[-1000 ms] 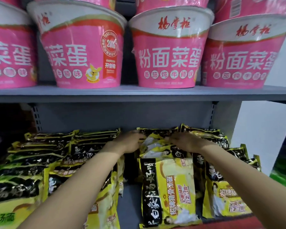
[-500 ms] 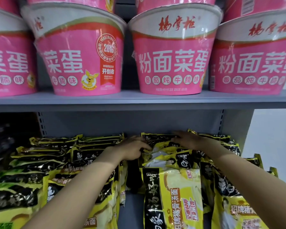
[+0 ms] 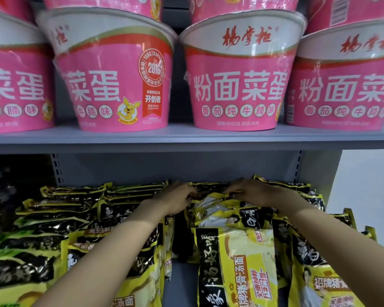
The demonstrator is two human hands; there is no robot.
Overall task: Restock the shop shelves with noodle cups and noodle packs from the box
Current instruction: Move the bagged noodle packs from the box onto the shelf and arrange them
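I note a grey metal shelving unit (image 3: 186, 140) with a slotted upright (image 3: 57, 169) at the rear left and a grey back panel (image 3: 175, 167). A plain white wall (image 3: 368, 185) adjoins its right side, evenly lit.

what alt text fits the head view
Both hands, left hand and right hand, reach onto a yellow noodle pack at the back of the lower shelf; pink noodle cups line the grey shelf above.
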